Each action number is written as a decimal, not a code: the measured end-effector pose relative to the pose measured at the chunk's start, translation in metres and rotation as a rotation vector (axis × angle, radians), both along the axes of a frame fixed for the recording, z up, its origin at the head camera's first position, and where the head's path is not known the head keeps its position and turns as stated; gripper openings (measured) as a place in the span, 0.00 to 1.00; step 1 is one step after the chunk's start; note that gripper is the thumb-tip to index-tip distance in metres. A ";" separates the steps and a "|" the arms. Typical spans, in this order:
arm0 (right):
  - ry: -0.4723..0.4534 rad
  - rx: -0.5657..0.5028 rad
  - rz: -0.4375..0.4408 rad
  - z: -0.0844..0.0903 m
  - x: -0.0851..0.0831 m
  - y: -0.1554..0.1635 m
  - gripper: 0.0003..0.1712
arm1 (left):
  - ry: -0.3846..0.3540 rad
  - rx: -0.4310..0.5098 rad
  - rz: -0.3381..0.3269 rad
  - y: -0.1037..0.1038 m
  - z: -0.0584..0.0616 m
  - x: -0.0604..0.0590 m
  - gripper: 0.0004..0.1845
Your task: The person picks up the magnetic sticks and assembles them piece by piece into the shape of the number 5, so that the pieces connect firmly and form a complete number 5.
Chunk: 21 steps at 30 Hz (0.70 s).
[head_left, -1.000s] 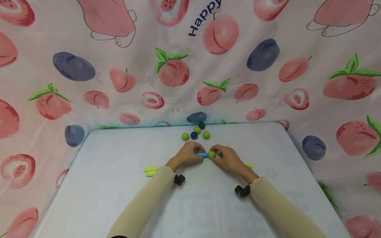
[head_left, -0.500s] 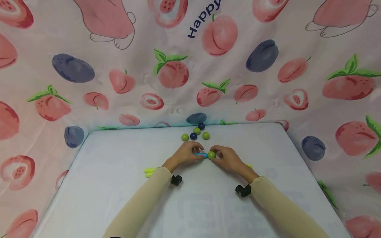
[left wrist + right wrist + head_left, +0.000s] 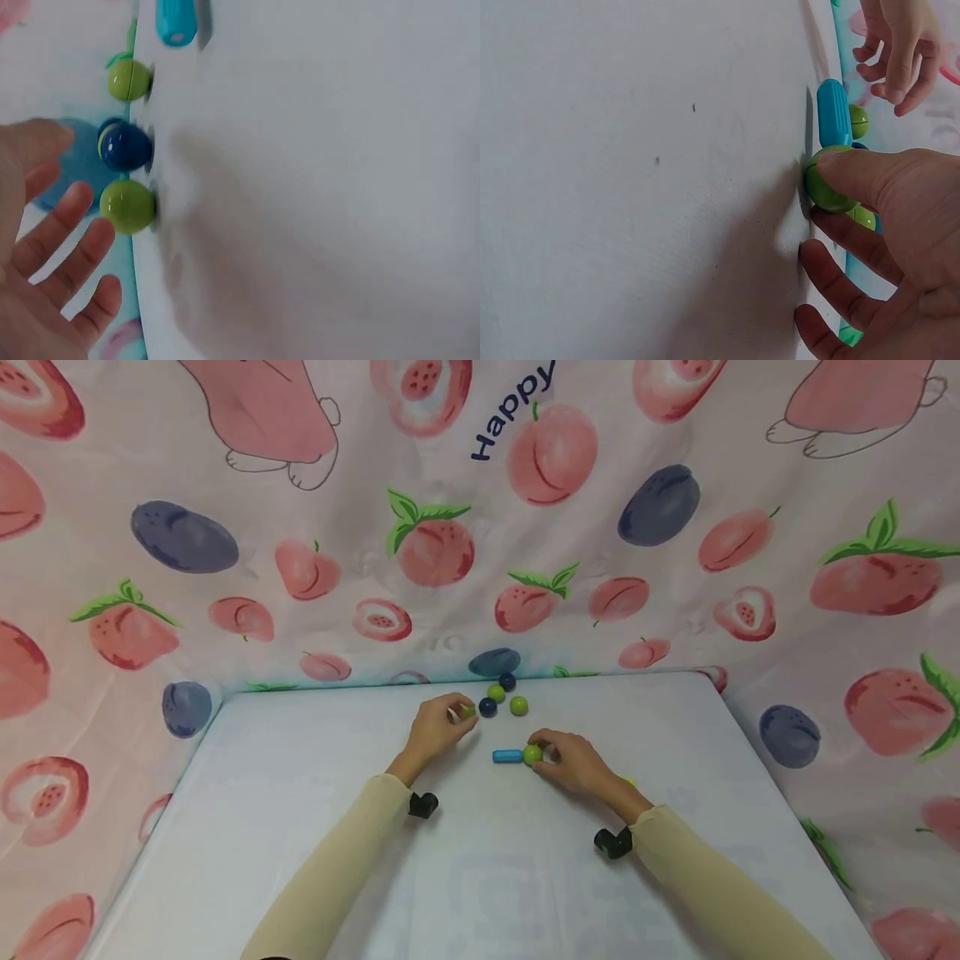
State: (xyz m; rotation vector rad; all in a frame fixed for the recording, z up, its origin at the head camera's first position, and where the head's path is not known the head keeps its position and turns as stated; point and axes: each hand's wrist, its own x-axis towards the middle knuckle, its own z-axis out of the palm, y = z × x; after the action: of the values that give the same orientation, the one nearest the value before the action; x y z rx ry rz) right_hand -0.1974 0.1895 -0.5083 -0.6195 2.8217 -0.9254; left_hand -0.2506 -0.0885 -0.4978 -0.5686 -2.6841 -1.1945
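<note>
The right hand point(image 3: 573, 764) pinches a green ball point(image 3: 533, 754) with thumb and fingers curled round it, pressing it on the white table point(image 3: 300, 827); a blue stick point(image 3: 507, 756) lies touching the ball's left side. The left hand point(image 3: 438, 728) reaches with relaxed, spread fingers toward a second green ball point(image 3: 468, 712) at the left of the far cluster, holding nothing. Half a second ago this hand gripped the blue stick; it has since let go and moved farther back and left. Just right of it sit 2 dark blue balls point(image 3: 488, 707) and 2 more green balls point(image 3: 518, 705). The left wrist view shows the open palm point(image 3: 45, 255) close to a green ball point(image 3: 127, 205), not touching; the head view leaves that unclear.
</note>
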 end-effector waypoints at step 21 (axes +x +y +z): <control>0.018 -0.011 -0.009 -0.004 0.004 -0.001 0.21 | -0.148 -0.053 0.234 0.001 -0.018 -0.020 0.21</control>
State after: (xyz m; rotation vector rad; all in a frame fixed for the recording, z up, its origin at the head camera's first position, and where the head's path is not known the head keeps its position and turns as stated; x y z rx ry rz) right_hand -0.1932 0.1882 -0.5118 -0.6204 2.8394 -0.9427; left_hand -0.2704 -0.0873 -0.5161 -0.1703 -2.8150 -1.1446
